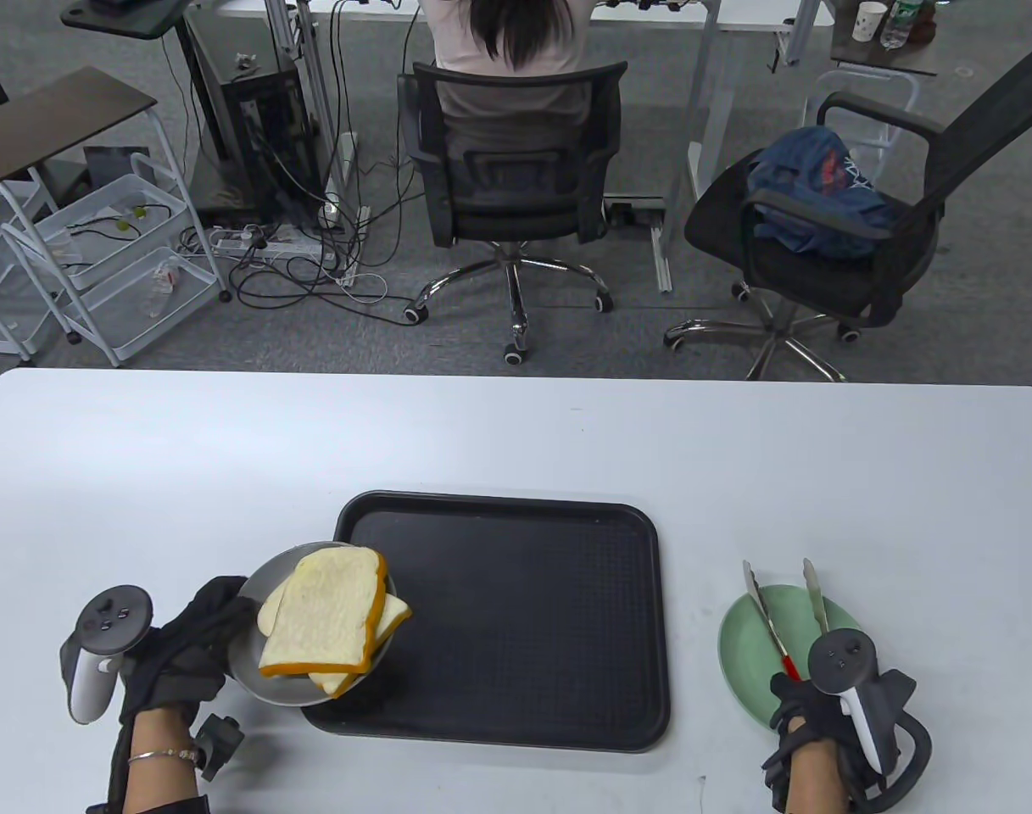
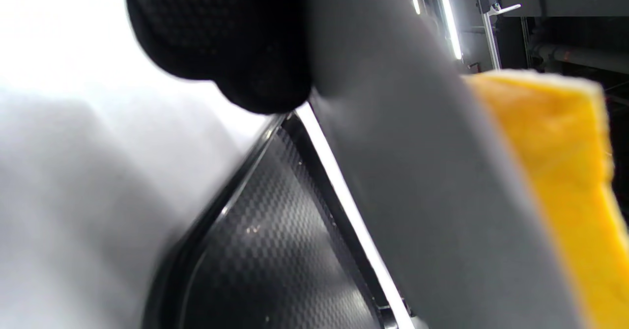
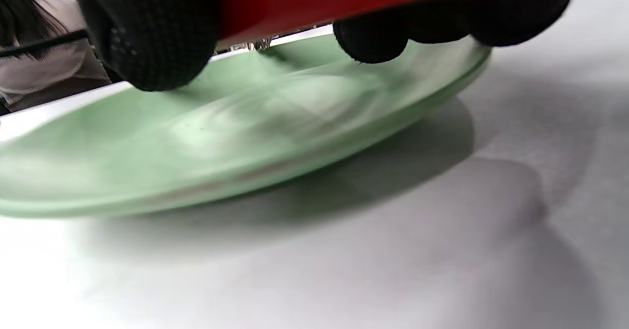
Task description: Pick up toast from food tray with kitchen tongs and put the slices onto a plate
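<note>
A grey plate (image 1: pixel 248 670) carries two toast slices (image 1: pixel 329 615), stacked and overlapping, over the left edge of the black food tray (image 1: pixel 524 627). My left hand (image 1: pixel 202 636) grips this plate by its left rim. In the left wrist view a gloved fingertip (image 2: pixel 221 39) lies against the plate's underside (image 2: pixel 417 172), with yellow toast crust (image 2: pixel 565 172) beside it and the tray (image 2: pixel 275 250) below. My right hand (image 1: pixel 808 712) grips the red-handled tongs (image 1: pixel 770 610), whose arms stand spread over the green plate (image 1: pixel 740 653). The green plate (image 3: pixel 245 137) holds no food.
The white table (image 1: pixel 516 441) stretches beyond the tray. Past its far edge stand two office chairs (image 1: pixel 516 170), one with a seated person, a white wire cart (image 1: pixel 100 254) and floor cables.
</note>
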Tool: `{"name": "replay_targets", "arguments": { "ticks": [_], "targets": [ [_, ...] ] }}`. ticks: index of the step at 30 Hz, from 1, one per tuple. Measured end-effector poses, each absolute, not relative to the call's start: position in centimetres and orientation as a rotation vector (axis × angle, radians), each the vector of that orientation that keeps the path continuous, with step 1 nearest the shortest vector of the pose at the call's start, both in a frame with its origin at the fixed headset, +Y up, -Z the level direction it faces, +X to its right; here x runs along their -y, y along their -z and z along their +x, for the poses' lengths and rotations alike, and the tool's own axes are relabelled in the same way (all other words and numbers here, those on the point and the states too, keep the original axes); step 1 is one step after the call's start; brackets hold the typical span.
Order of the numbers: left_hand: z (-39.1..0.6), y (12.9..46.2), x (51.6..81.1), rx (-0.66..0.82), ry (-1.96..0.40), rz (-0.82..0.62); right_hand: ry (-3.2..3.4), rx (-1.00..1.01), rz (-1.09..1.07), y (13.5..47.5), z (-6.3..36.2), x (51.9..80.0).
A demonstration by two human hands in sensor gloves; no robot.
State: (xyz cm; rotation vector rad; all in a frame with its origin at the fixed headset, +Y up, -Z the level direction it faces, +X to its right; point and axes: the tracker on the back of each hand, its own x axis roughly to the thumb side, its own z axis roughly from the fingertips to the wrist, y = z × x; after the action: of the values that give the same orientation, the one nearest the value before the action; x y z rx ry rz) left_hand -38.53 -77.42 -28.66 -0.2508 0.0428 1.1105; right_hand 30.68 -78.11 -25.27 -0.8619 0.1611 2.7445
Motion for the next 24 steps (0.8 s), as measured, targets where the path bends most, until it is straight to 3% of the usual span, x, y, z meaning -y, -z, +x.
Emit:
{"name": "replay_targets", "arguments": {
  "ticks": [10,16,24],
  "targets": [
    [-38.5,28.7,77.5,-0.040,-1.102,-0.251,-2.801,-0.288,-0.872,25.5,30.0,78.4],
    [-38.4,28.8,77.4,-0.023,-1.115,-0.254,-2.762,-0.163,-0.804,24.5,29.7,76.0],
    [-38.2,29.0,77.4,0.007,-1.129,-0.258,-2.723,0.078,-0.419,24.1,24.8,71.7]
  ]
}}
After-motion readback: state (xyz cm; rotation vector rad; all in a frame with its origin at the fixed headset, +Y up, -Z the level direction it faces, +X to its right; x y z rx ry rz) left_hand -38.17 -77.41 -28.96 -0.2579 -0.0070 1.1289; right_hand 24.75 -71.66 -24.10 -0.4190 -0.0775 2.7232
